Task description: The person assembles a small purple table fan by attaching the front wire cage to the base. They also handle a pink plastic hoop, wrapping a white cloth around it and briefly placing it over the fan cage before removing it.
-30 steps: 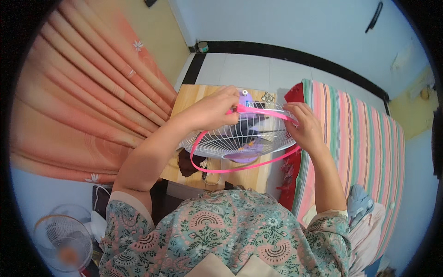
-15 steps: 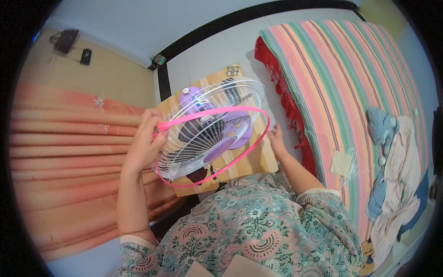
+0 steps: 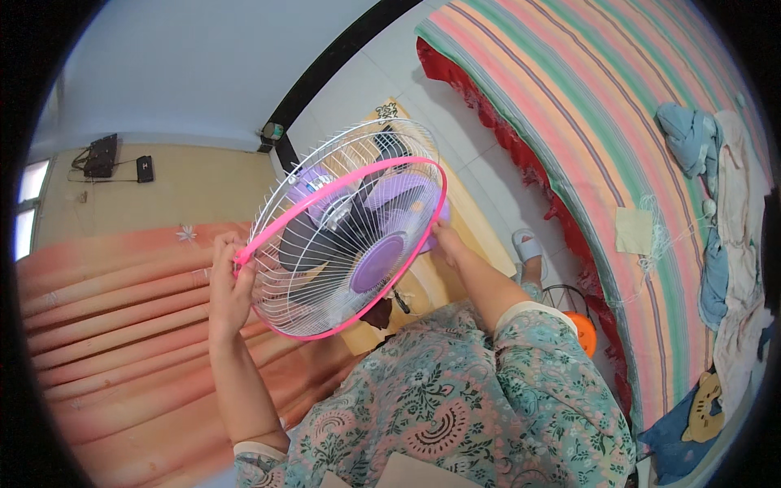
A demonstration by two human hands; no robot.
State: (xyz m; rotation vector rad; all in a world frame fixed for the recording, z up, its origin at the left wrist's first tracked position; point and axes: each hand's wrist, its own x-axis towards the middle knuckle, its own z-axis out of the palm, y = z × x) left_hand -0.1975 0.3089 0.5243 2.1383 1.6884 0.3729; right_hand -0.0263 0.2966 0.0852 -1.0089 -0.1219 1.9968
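A front fan grille (image 3: 390, 242) with white wires, a purple centre disc and a pink rim (image 3: 319, 200) tilts over the fan. My left hand (image 3: 231, 281) is closed on the left end of the pink rim. At the opposite side, my right hand (image 3: 447, 244) has its fingers on the rim, partly hidden by it. Behind the grille show dark fan blades (image 3: 299, 244), a white wire rear guard (image 3: 340, 137) and parts of a purple fan body (image 3: 307, 180). The fan stands on a light wooden table (image 3: 476, 232).
A bed with a striped cover (image 3: 561, 106) and red frill lies to the right. An orange curtain (image 3: 138, 301) hangs at the left. A slippered foot (image 3: 530, 248) and an orange round object (image 3: 582, 333) are beside the bed. A dark cord or tool (image 3: 400, 304) lies near the table's front.
My right hand has come in from beside the grille and now touches its rim. The grille has shifted left and turned more face-on to me. The whole view has swung round.
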